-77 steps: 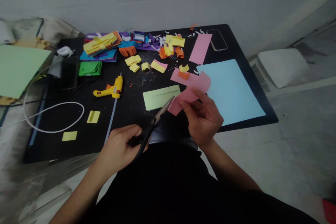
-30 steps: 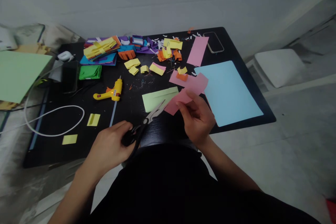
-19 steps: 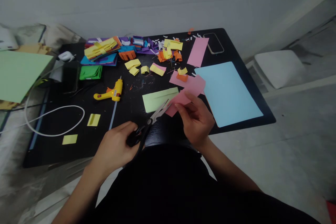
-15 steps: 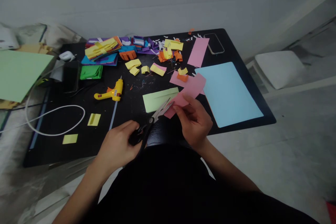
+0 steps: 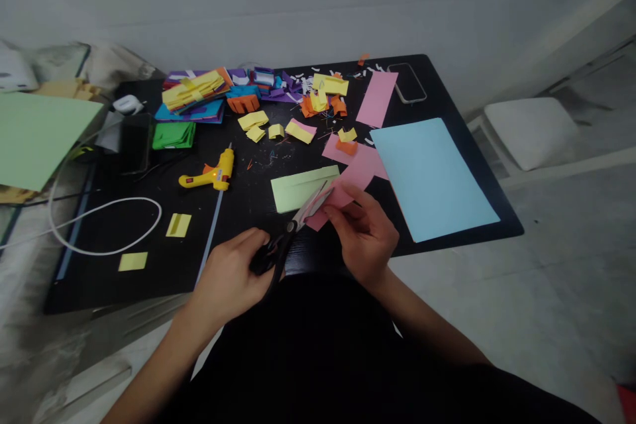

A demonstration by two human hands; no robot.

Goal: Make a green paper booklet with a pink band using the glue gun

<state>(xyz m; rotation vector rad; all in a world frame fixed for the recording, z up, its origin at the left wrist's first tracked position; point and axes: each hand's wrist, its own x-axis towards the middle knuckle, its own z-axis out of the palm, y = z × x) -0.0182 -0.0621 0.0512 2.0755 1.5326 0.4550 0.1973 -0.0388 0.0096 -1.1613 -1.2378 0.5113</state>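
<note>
The left hand (image 5: 233, 275) has its fingers wrapped through the handles of black-handled scissors (image 5: 291, 228) at the near edge of the surface (image 5: 248, 205), and the right hand (image 5: 370, 232) pinches a pink strip (image 5: 362, 169) between thumb and fingers. That strip slants above the surface, right of the middle of its near edge, its near end at the parted blades; whether they have bitten into it is too small to tell. The cut looks unfinished, since the strip's end shows no piece hanging loose. Much other paper seems already worked: folded bundles (image 5: 193, 93) and small scraps (image 5: 318, 103) crowd the far edge, and two yellow pieces (image 5: 132, 262) lie by the near left corner. Apparently uncut are a pink sheet (image 5: 377, 99) towards the far right corner and a large light-blue sheet (image 5: 434, 179) towards the near right corner. A pale green piece (image 5: 291, 193) lies behind the blades, with a yellow glue gun (image 5: 218, 173) farther towards the left edge.
</note>
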